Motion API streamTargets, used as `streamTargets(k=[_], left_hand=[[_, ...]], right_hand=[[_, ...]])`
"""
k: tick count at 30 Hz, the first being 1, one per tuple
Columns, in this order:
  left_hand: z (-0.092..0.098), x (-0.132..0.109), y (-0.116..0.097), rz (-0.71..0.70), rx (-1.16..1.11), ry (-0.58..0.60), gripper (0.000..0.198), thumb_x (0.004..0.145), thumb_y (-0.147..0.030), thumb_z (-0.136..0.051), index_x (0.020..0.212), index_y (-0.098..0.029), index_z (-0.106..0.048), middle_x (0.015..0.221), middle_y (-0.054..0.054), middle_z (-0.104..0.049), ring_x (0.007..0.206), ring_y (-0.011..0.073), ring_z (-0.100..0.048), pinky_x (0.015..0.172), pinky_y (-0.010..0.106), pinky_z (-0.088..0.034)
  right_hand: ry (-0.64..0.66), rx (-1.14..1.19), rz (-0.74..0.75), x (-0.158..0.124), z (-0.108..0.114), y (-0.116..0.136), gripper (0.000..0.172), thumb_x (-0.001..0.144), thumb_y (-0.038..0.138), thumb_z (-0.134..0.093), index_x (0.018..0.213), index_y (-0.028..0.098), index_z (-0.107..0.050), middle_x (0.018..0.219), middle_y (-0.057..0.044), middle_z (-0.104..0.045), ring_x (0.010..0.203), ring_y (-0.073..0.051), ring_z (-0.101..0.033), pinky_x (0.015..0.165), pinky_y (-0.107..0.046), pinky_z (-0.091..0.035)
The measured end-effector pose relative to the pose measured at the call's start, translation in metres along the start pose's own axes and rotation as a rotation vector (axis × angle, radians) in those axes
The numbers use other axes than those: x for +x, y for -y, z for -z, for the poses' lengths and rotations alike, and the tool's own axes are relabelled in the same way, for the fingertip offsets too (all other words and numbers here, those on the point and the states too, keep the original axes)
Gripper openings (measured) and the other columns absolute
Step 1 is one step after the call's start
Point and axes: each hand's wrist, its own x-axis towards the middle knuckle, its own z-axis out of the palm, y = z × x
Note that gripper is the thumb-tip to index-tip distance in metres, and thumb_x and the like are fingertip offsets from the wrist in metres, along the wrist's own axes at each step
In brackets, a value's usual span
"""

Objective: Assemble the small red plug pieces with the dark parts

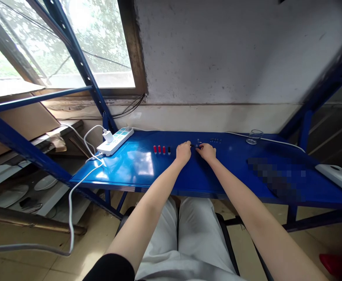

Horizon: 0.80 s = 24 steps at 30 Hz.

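From afar I see the left hand (184, 152) gripping a small black piece (192, 145) near the curled right hand (207, 152), whose hold I cannot tell, with red tubes (159, 149) lined up on the blue table (232, 171), presumably for easy reach.

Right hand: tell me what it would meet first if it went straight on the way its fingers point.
Going on, the right hand would probably meet the black piece at the left hand, then that hand itself, though depth across the small gap is unclear.
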Motion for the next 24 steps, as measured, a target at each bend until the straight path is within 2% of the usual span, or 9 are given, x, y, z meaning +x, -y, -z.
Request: streamTargets(k=[7, 13, 15, 19, 24], left_hand=[[0.002, -0.019, 0.001, 0.129, -0.254, -0.117, 0.017, 0.087, -0.02, -0.044, 0.1, -0.019, -0.056, 0.096, 0.007, -0.065, 0.09, 0.0184, -0.06, 0.072, 0.027, -0.044], [0.005, -0.03, 0.002, 0.159, -0.418, -0.185, 0.013, 0.084, -0.02, -0.049, 0.094, -0.019, -0.058, 0.086, 0.006, -0.065, 0.077, 0.0176, -0.061, 0.067, 0.027, -0.044], [0.005, -0.033, 0.003, 0.157, -0.46, -0.201, 0.011, 0.084, -0.019, -0.05, 0.092, -0.019, -0.058, 0.083, 0.005, -0.064, 0.074, 0.0172, -0.06, 0.065, 0.027, -0.044], [0.005, -0.039, 0.006, 0.163, -0.499, -0.229, 0.01, 0.083, -0.019, -0.052, 0.09, -0.018, -0.058, 0.08, 0.005, -0.063, 0.07, 0.0159, -0.059, 0.065, 0.027, -0.045], [0.005, -0.048, 0.01, 0.188, -0.561, -0.254, 0.011, 0.082, -0.021, -0.053, 0.09, -0.017, -0.059, 0.079, 0.004, -0.063, 0.068, 0.0129, -0.058, 0.064, 0.024, -0.045]], right_hand=[[-0.043, 0.065, -0.066, 0.005, -0.009, 0.007, 0.026, 0.078, 0.039, -0.056, 0.094, 0.022, -0.068, 0.098, -0.005, -0.068, 0.097, -0.024, -0.059, 0.087, -0.039, -0.035], [-0.082, 0.114, -0.022, -0.002, -0.008, 0.005, 0.019, 0.078, 0.032, -0.052, 0.081, 0.022, -0.068, 0.087, -0.004, -0.069, 0.091, -0.022, -0.06, 0.085, -0.038, -0.035], [-0.065, 0.11, -0.005, -0.002, -0.008, 0.004, 0.02, 0.077, 0.034, -0.053, 0.084, 0.021, -0.067, 0.089, -0.005, -0.068, 0.092, -0.023, -0.059, 0.086, -0.04, -0.034], [-0.037, 0.112, -0.007, 0.0, -0.01, 0.006, 0.033, 0.076, 0.041, -0.056, 0.098, 0.018, -0.063, 0.097, -0.008, -0.066, 0.097, -0.025, -0.058, 0.088, -0.042, -0.033], [-0.027, 0.086, -0.029, 0.01, -0.014, 0.016, 0.037, 0.077, 0.046, -0.055, 0.099, 0.017, -0.062, 0.102, -0.01, -0.065, 0.099, -0.026, -0.057, 0.088, -0.042, -0.033]])
